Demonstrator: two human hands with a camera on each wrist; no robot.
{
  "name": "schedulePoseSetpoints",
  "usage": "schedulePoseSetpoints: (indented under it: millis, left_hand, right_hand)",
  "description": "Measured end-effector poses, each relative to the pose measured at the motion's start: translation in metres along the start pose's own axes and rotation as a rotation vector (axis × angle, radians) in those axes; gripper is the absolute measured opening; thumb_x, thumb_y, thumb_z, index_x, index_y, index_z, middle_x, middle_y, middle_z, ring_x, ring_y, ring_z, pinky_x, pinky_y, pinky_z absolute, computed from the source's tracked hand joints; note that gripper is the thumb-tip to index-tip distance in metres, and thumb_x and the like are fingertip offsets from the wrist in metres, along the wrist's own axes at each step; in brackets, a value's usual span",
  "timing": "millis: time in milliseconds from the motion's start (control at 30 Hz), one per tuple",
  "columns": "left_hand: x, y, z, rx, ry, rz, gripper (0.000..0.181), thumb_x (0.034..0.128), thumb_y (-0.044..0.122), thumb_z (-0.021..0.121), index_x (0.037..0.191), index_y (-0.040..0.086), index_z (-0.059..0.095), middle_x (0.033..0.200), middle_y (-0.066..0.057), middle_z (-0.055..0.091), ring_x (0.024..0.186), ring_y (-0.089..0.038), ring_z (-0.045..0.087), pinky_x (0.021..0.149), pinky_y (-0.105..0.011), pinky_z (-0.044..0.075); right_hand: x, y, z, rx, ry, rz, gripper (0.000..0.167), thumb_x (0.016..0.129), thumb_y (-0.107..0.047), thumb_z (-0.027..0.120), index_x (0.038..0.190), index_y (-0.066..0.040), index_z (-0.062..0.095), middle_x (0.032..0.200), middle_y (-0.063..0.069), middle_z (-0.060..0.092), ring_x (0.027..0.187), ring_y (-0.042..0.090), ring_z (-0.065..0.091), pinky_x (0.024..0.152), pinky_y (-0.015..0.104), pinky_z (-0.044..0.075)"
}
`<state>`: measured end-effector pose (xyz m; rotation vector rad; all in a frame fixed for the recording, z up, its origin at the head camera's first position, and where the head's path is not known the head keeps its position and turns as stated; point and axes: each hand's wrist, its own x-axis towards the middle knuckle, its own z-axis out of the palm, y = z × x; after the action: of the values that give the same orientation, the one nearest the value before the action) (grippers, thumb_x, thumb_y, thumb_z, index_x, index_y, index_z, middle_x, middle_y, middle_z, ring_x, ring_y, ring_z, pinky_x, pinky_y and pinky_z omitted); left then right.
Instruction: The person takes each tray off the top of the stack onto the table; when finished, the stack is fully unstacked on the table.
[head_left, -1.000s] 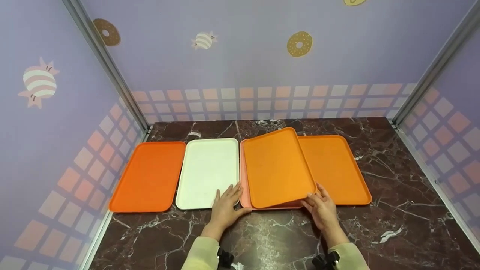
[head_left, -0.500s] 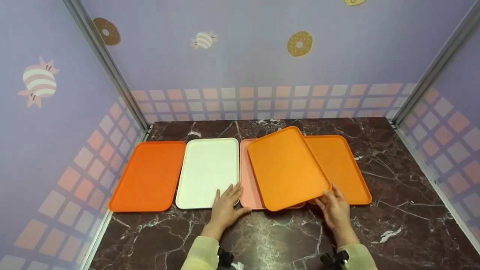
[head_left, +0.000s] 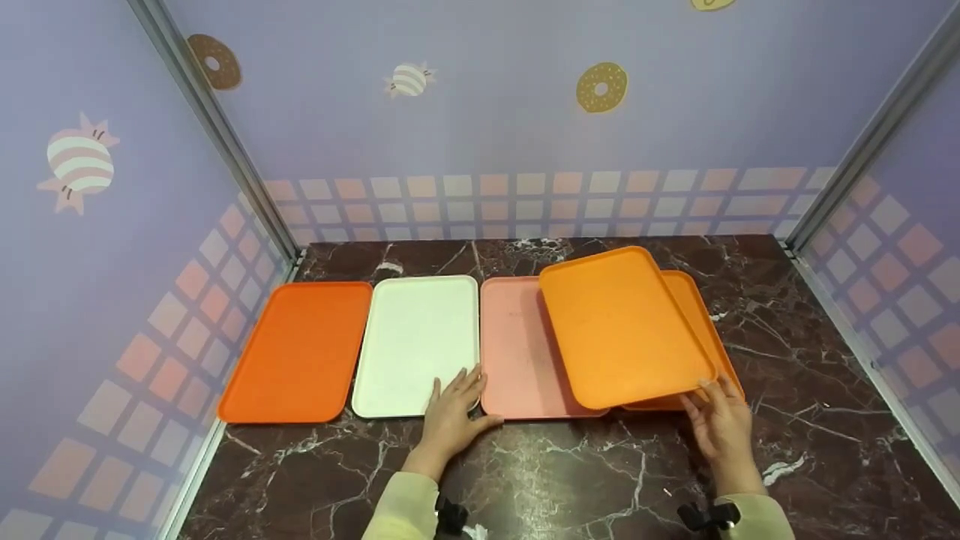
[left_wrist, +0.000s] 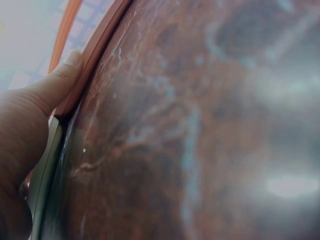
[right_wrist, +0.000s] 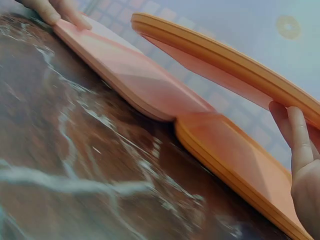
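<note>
My right hand (head_left: 721, 427) pinches the near right corner of a light orange tray (head_left: 622, 330). In the right wrist view that held tray (right_wrist: 225, 60) is raised and tilted, with a gap beneath it. Below lies another orange tray (head_left: 694, 315), mostly covered in the head view. A pink tray (head_left: 517, 345) sits to its left, partly overlapped from above. My left hand (head_left: 450, 424) rests with spread fingers on the near right corner of the white tray (head_left: 416, 337). Its thumb touches the pink tray's near edge, as the left wrist view shows.
A red-orange tray (head_left: 300, 352) lies at the far left, beside the white one. All rest on a dark marbled table (head_left: 555, 480). Patterned purple panels (head_left: 487, 112) stand at the back and both sides.
My right hand has carried the light orange tray rightward, off most of the pink tray and over the other orange tray. The left hand has stayed where it was.
</note>
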<state>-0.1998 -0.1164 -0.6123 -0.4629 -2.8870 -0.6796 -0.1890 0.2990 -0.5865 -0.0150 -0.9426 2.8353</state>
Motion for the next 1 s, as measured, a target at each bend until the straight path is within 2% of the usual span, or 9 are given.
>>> schedulePoseSetpoints:
  millis: [167, 467, 767, 1000]
  left_hand:
    - [0.0, 0.0, 0.0, -0.005, -0.011, -0.013, 0.086, 0.0842, 0.061, 0.072, 0.151, 0.011, 0.053, 0.163, -0.004, 0.045, 0.151, -0.031, 0.042, 0.126, -0.068, 0.021]
    - [-0.001, 0.001, -0.001, -0.007, -0.015, -0.013, 0.086, 0.0842, 0.061, 0.072, 0.152, 0.011, 0.053, 0.163, -0.005, 0.045, 0.151, -0.032, 0.041, 0.126, -0.068, 0.02]
    - [0.0, 0.0, -0.001, -0.003, -0.003, -0.011, 0.086, 0.0839, 0.062, 0.071, 0.151, 0.011, 0.054, 0.163, -0.004, 0.045, 0.151, -0.031, 0.041, 0.127, -0.067, 0.02]
    - [0.001, 0.001, -0.001, -0.006, -0.014, -0.018, 0.086, 0.0841, 0.062, 0.071, 0.151, 0.011, 0.053, 0.163, -0.003, 0.044, 0.152, -0.031, 0.04, 0.127, -0.067, 0.019]
  right_hand:
    - [0.002, -0.021, -0.011, 0.042, 0.007, -0.03, 0.037, 0.106, 0.008, 0.041, 0.129, -0.007, 0.067, 0.106, 0.013, 0.074, 0.081, 0.026, 0.077, 0.07, 0.031, 0.067]
    - [0.004, -0.054, -0.029, 0.096, 0.086, -0.071, 0.034, 0.105, 0.008, 0.045, 0.123, -0.003, 0.072, 0.101, 0.016, 0.075, 0.077, 0.028, 0.077, 0.068, 0.035, 0.067]
    - [0.008, -0.079, -0.052, 0.178, 0.015, -0.093, 0.036, 0.107, 0.008, 0.038, 0.126, 0.001, 0.068, 0.105, 0.022, 0.077, 0.089, 0.032, 0.078, 0.076, 0.041, 0.067]
    - [0.017, -0.1, -0.068, 0.198, 0.082, -0.082, 0.035, 0.106, 0.009, 0.039, 0.122, 0.001, 0.069, 0.103, 0.022, 0.076, 0.085, 0.034, 0.078, 0.073, 0.042, 0.067]
